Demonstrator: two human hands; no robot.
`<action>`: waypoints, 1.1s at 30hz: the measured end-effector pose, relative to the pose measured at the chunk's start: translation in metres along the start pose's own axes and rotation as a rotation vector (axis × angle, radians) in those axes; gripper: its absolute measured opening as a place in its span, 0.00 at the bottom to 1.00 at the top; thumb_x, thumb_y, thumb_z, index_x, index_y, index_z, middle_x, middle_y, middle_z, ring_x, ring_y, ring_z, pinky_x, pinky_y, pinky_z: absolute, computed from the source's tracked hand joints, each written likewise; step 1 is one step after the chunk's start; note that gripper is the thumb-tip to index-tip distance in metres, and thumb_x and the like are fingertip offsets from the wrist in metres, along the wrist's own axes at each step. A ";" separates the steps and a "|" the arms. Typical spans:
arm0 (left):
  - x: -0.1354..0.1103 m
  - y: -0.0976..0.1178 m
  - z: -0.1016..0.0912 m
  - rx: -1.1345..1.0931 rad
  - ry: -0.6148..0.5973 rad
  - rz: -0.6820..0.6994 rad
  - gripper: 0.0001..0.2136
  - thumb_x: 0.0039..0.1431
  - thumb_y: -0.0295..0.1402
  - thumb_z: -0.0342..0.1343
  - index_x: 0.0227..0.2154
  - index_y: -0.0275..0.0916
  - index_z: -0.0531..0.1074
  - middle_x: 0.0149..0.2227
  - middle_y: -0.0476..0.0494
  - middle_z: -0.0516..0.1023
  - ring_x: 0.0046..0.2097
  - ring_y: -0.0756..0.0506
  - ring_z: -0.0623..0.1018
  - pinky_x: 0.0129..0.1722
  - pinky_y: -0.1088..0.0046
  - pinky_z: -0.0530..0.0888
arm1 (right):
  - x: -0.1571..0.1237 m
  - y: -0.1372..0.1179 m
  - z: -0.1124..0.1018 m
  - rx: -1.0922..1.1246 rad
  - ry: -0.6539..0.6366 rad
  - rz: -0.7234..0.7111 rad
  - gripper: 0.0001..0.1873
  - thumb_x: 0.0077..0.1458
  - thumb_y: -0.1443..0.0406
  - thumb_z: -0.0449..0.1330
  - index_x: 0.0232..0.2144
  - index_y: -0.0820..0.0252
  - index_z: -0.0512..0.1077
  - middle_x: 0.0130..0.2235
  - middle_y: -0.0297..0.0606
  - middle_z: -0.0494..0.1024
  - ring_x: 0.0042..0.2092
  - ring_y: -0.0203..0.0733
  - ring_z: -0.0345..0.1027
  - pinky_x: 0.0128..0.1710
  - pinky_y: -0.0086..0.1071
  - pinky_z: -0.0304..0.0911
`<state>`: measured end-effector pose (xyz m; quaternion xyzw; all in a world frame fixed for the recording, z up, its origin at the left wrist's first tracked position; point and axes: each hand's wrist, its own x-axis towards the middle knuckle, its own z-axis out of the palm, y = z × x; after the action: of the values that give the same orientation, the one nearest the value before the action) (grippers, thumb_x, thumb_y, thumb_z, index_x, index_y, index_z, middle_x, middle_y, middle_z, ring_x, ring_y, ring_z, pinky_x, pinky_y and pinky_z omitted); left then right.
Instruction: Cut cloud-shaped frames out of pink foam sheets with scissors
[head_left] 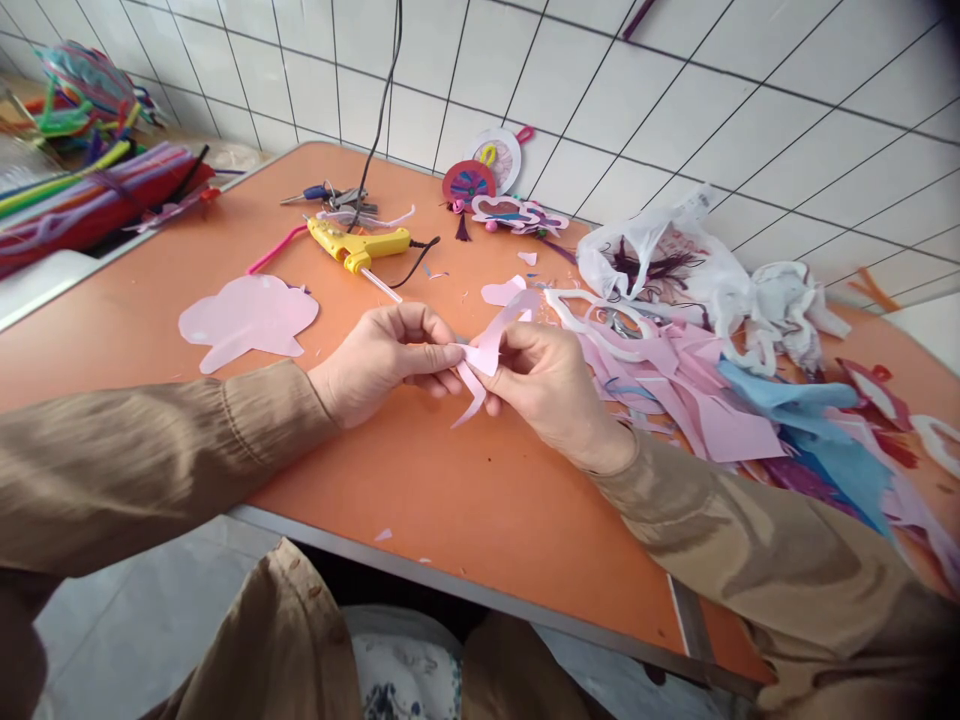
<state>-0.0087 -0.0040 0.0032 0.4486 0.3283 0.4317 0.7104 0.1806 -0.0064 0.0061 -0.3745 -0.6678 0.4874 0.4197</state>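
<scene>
Both my hands meet over the middle of the orange table, closed on one thin, curling pink strip (489,348) that looks like paper or felt. My left hand (390,352) pinches its left end between thumb and fingers. From the other side, my right hand (546,385) grips the strip, with one end curving up and another hanging down. Left of my hands lies a flat pink fish-like or cloud-like cutout (249,318). Beyond it rests a yellow hot glue gun (358,245) with a clear glue stick in it. A small pink scrap (502,291) lies just behind my hands.
Pink offcuts (697,400) and a blue piece (802,405) heap on the right, before a white plastic bag (675,260). Round ornaments (469,182) lean at the tiled wall (480,60). Keys (349,200) lie behind the glue gun. Pipe cleaners (97,200) fill the far left.
</scene>
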 end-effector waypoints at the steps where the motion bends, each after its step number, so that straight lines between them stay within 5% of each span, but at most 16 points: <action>1: 0.000 0.000 0.000 0.000 -0.005 0.000 0.16 0.47 0.28 0.76 0.25 0.34 0.71 0.24 0.45 0.82 0.25 0.51 0.80 0.25 0.80 0.77 | 0.000 0.000 0.000 0.002 -0.005 -0.004 0.14 0.53 0.61 0.72 0.23 0.58 0.72 0.23 0.28 0.73 0.19 0.30 0.67 0.18 0.26 0.64; 33: 0.002 -0.004 -0.004 -0.001 0.008 0.029 0.17 0.47 0.32 0.77 0.27 0.34 0.71 0.23 0.47 0.81 0.24 0.52 0.80 0.25 0.80 0.75 | -0.003 0.001 -0.001 -0.047 -0.010 -0.006 0.15 0.55 0.59 0.69 0.24 0.56 0.69 0.20 0.26 0.70 0.19 0.32 0.64 0.20 0.29 0.61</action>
<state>-0.0098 -0.0016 -0.0026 0.4512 0.3245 0.4439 0.7029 0.1831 -0.0085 0.0044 -0.3797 -0.6825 0.4719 0.4090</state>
